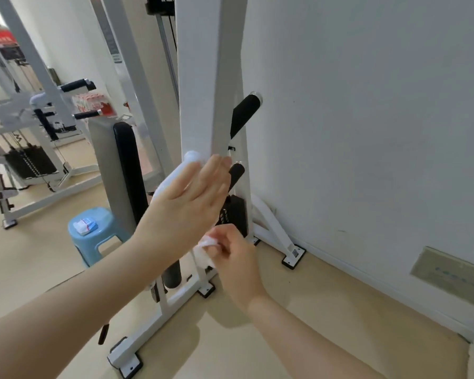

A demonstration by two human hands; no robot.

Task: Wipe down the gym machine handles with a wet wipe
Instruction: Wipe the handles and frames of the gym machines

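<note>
I see two bare forearms, no sleeves reaching into view. The left hand enters from the lower left of the frame, the right hand from the lower right. I see no rings, watch, bracelet or gloves on either. The nails that show look short and unpainted, though motion blur softens the fingers.

1 head-worn view looks forward and down, close on a white machine frame; wall right.

No text seems legible anywhere here.
</note>
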